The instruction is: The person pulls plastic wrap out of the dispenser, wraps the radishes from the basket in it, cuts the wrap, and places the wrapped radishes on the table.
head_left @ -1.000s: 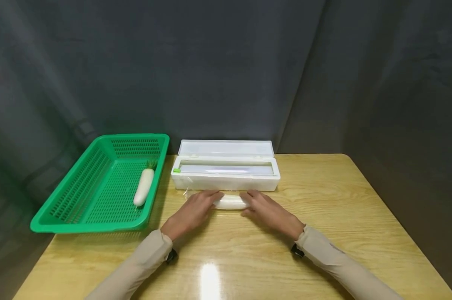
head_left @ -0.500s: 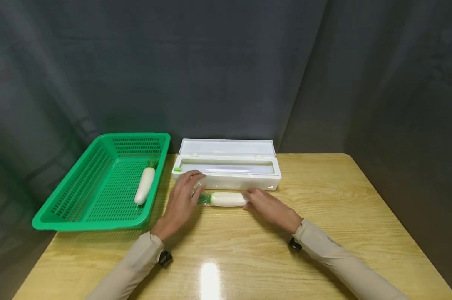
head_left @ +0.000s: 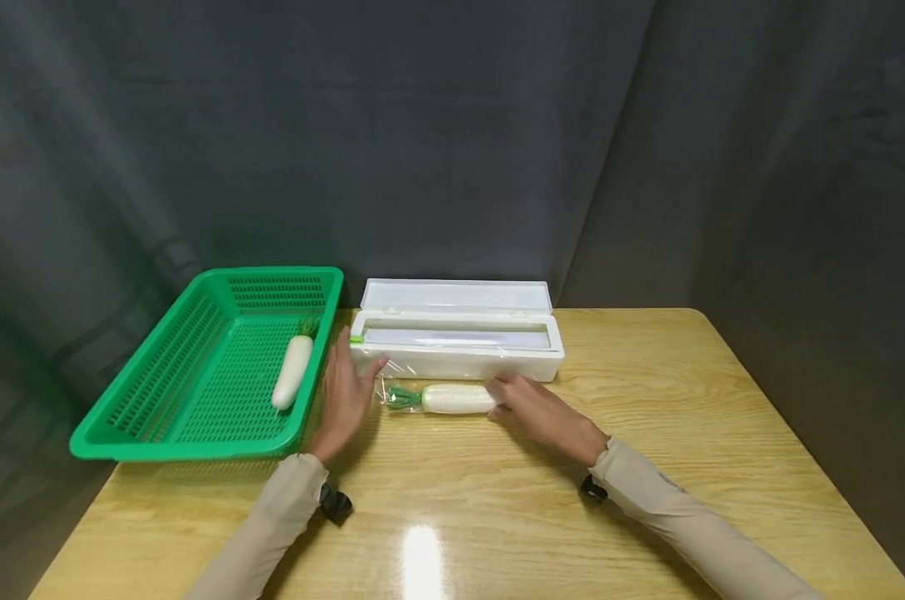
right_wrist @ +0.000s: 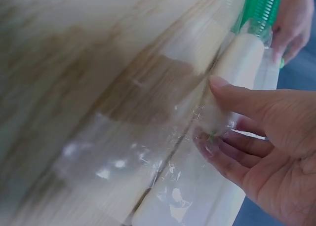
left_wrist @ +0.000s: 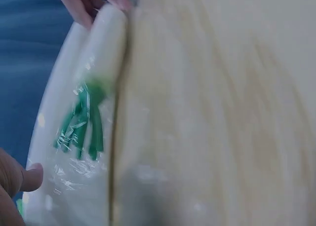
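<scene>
White is the colour of the long box (head_left: 452,363) in the head view, and its lid (head_left: 456,294) is up. Half a second ago the left hand (head_left: 345,404) was in front of the box, by the top of a white radish (head_left: 458,399). Now it has moved to the box's left end, near a small green clip (head_left: 357,339), so more of the green leaves (head_left: 403,398) shows. Its fingers are mostly straight and its thumb sticks out. The right hand (head_left: 535,408) has stayed in front of the box, pinching the right end of the radish, which lies along the box's front. Under the box is a yellow wood table (head_left: 707,433), shiny in front. A green basket (head_left: 178,452) with another radish (head_left: 293,372) inside sits left of the box. Dark cloth (head_left: 452,150) hangs behind the box and on both sides.

In the left wrist view, clear film (left_wrist: 74,184) covers the leaves close by the box. Only part of the left hand shows there, too little to tell about all its fingers.

In the right wrist view, the right thumb and fingers squeeze the radish's tip in front of the box, with film around it.
</scene>
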`<action>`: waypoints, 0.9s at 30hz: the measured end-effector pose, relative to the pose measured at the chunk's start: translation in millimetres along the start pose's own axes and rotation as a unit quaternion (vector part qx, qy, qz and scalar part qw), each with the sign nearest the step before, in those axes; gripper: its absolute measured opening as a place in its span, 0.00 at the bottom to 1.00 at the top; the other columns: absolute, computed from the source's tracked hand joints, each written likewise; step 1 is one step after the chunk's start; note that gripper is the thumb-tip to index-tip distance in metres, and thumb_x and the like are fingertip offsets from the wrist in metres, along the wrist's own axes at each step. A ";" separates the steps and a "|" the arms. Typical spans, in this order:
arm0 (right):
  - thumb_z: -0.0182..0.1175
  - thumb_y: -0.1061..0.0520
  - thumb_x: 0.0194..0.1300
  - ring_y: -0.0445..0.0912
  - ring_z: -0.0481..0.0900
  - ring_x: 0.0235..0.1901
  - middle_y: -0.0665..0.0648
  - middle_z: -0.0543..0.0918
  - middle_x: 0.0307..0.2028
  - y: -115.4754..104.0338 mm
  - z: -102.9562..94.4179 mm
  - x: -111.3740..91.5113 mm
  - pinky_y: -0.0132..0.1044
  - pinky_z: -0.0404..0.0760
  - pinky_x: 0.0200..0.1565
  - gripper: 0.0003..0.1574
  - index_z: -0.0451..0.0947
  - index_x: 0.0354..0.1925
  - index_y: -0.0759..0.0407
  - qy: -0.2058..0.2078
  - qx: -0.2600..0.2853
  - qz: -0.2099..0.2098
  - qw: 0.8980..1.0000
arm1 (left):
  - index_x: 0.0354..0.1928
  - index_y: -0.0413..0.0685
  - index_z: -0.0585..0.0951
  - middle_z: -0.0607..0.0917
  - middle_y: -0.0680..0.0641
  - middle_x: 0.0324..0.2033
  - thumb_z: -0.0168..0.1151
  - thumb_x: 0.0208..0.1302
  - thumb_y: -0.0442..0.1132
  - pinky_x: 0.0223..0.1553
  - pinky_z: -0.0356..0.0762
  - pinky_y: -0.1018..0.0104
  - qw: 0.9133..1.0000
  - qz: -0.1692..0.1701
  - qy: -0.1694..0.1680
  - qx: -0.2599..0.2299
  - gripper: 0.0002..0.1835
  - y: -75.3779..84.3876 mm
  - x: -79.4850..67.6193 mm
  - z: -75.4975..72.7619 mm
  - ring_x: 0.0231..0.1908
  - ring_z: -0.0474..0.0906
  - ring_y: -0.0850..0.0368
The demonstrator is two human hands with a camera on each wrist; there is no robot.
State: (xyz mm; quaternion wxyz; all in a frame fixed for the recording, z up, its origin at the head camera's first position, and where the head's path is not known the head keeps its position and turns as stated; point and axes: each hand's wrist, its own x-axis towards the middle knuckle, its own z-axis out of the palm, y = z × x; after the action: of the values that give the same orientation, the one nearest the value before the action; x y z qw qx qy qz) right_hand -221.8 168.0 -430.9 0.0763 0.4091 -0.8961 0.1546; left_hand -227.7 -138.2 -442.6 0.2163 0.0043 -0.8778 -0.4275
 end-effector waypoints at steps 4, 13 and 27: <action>0.75 0.61 0.62 0.45 0.77 0.37 0.58 0.80 0.40 0.3 -4.0 -0.6 0.36 0.82 0.38 0.16 0.81 0.45 0.64 -0.001 -0.006 -0.001 1.000 | 0.77 0.30 0.61 0.70 0.26 0.71 0.70 0.70 0.39 0.69 0.67 0.36 1.000 0.006 -0.003 -0.007 0.41 -8.6 3.2 2.7 0.70 0.68 0.29; 0.73 0.58 0.66 0.53 0.86 0.48 0.64 0.85 0.53 -5.1 -32.5 12.4 0.42 0.87 0.46 0.23 0.83 0.56 0.66 -0.049 0.018 0.050 0.997 | 0.80 0.34 0.59 0.71 0.28 0.71 0.67 0.72 0.37 0.69 0.69 0.39 0.998 -0.004 -0.032 -0.057 0.41 -10.7 4.9 0.2 0.71 0.69 0.34; 0.65 0.61 0.74 0.41 0.74 0.31 0.53 0.83 0.34 -20.0 -39.7 107.0 0.33 0.75 0.36 0.03 0.84 0.41 0.61 -0.030 0.122 -0.004 0.992 | 0.79 0.29 0.57 0.72 0.24 0.68 0.58 0.75 0.26 0.68 0.70 0.38 0.979 -0.025 -0.045 -0.199 0.35 -11.7 6.4 -9.5 0.66 0.73 0.28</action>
State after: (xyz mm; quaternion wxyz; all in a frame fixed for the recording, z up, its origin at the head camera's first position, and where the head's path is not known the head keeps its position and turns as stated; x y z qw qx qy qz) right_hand -276.3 93.2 -361.1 -0.0005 0.4234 -0.8706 0.2504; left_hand -232.0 -154.0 -443.9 0.1623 -0.0359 -0.7838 -0.5984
